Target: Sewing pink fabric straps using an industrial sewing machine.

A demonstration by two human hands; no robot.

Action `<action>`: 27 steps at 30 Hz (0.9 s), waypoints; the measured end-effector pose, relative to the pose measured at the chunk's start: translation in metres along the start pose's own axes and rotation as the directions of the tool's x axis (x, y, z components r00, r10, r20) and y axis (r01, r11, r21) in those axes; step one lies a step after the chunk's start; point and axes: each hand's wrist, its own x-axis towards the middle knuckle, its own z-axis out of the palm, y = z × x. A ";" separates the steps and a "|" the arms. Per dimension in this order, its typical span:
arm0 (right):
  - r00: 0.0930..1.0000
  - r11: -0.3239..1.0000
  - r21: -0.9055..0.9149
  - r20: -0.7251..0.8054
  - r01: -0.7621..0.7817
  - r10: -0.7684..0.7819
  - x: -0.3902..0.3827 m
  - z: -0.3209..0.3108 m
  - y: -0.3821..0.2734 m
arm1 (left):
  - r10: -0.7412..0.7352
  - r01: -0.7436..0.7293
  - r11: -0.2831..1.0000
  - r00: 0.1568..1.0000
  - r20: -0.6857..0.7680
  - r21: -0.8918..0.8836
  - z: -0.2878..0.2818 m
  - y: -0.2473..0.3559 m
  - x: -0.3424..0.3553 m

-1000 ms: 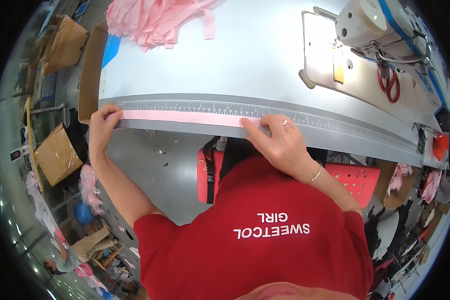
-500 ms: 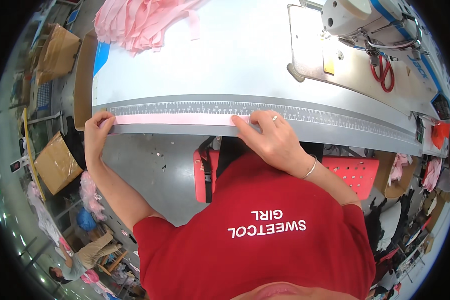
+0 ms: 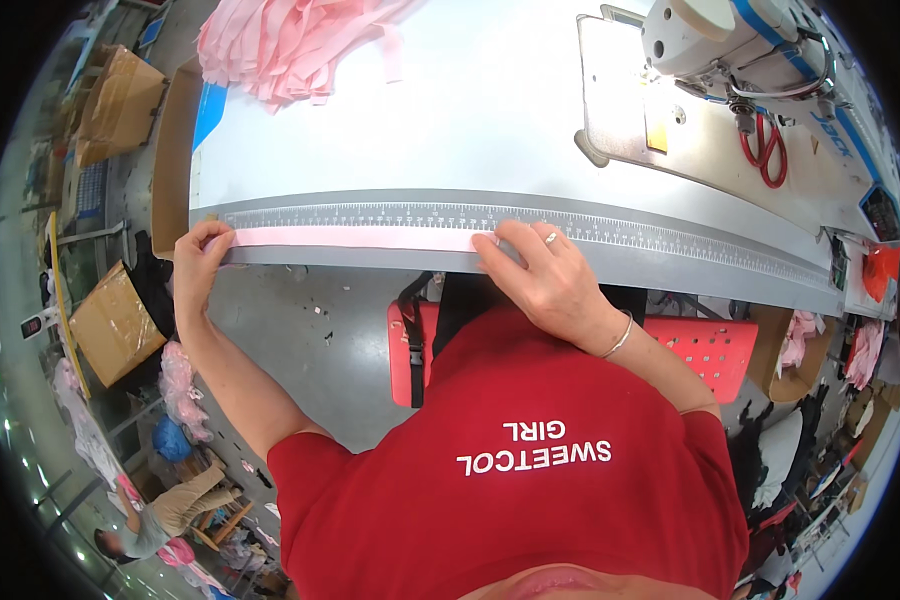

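A narrow pink fabric strip [image 3: 355,238] lies stretched flat along the near edge of the table, just below a printed ruler scale [image 3: 370,213]. Its left end is pinched between the thumb and fingers of my left hand [image 3: 198,268], beside the start of the scale. My right hand [image 3: 550,280], wearing a ring and a bracelet, grips the other end, with thumb and index finger close together. The fingers hide the tip of the strip there.
A heap of pink strips [image 3: 280,50] lies at the far left of the white tabletop [image 3: 450,120]. At the far right stands a sewing machine [image 3: 715,45], with red-handled scissors [image 3: 766,155] beside it. Cardboard boxes [image 3: 115,325] stand left; a red seat [image 3: 705,350] is below the table.
My right thumb has slid slightly right along the strip, nearer the index finger, and the strip's end is now covered. My left hand keeps its pinch.
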 end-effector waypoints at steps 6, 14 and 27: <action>0.999 0.999 0.030 0.039 0.031 -0.032 0.003 -0.009 -0.002 | 0.051 -0.051 0.999 0.999 0.019 0.007 0.000 -0.003 0.000; 0.965 0.971 -0.192 0.191 -0.143 0.180 -0.011 -0.068 0.025 | 0.051 -0.019 0.977 0.988 0.144 -0.212 0.049 0.073 -0.026; 0.943 0.779 0.568 -0.013 -0.267 0.333 0.011 -0.047 0.006 | 0.558 -0.404 0.810 0.753 0.349 -0.424 0.152 0.220 -0.052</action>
